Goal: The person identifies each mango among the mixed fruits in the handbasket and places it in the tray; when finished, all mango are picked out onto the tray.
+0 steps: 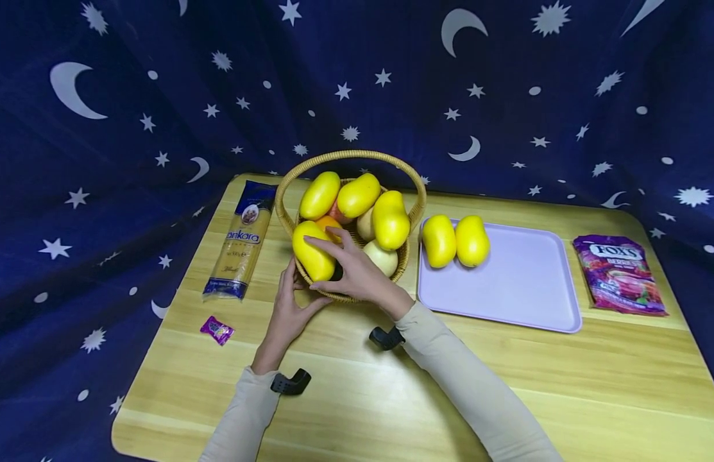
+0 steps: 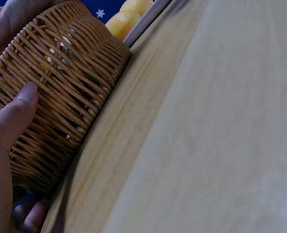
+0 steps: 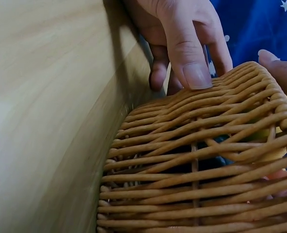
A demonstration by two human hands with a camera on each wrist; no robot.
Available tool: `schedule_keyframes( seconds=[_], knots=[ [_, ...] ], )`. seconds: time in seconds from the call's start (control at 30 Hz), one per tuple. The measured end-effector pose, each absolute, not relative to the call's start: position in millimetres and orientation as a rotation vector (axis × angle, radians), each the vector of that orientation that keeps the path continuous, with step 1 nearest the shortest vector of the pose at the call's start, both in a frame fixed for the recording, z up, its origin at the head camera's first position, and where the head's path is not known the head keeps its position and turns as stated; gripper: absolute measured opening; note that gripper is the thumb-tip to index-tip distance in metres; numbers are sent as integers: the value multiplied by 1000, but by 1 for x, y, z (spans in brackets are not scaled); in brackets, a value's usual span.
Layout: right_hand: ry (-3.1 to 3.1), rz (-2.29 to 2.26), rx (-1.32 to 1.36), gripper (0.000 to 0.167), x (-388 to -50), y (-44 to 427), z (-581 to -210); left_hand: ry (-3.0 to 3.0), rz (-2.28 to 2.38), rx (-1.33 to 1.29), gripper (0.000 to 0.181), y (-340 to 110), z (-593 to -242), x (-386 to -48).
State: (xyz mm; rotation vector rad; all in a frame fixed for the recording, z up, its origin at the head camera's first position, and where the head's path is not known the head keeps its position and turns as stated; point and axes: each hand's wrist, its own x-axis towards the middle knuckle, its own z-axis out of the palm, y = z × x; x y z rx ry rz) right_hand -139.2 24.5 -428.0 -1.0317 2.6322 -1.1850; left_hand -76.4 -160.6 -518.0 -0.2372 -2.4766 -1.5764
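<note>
A wicker basket (image 1: 411, 260) with a tall arched handle stands on the table, filled with several yellow mangoes, an orange fruit (image 1: 330, 227) and a pale round fruit (image 1: 381, 256). My left hand (image 1: 287, 314) holds the basket's left front side; in the left wrist view its thumb (image 2: 22, 104) lies against the woven wall. Reaching over the front rim, my right hand (image 1: 359, 273) grips the mango (image 1: 310, 251) at the basket's left front with spread thumb and fingers. That mango sits at rim height. The right hand's fingertips are partly hidden among the fruit.
Right of the basket, a lilac tray (image 1: 507, 295) carries two mangoes (image 1: 456, 240) at its left end. Beyond it lies a purple Fox's candy bag (image 1: 620, 274). A pasta packet (image 1: 241, 240) and a small wrapped candy (image 1: 217, 330) lie to the left. A starry curtain (image 1: 357, 83) hangs behind.
</note>
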Motion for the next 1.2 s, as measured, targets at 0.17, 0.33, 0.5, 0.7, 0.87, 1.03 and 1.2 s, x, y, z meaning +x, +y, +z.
schedule_keyframes(
  seconds=[0.17, 0.33, 0.5, 0.7, 0.87, 1.03, 1.2],
  knots=[
    [2625, -1169, -1024, 81, -141, 22, -427, -2474, -1562, -244, 110, -161, -519, -76],
    [2622, -1178, -1048, 78, -143, 21, -428, -2493, -1540, -246, 111, -162, -518, -76],
    [2650, -1192, -1071, 76, -145, 20, -432, -2503, -1531, -246, 110, -161, -517, -76],
    [2659, -1214, -1056, 76, -145, 21, -433, -2503, -1531, -249, 110, -161, -517, -76],
    [2665, -1240, -1041, 76, -142, 23, -432, -2504, -1526, -252, 111, -161, -518, -75],
    [2687, -1297, -1054, 75, -138, 32, -426, -2501, -1519, -259, 112, -161, -518, -76],
    [2728, -1339, -1067, 74, -132, 48, -415, -2491, -1508, -268, 113, -161, -519, -76]
  ],
)
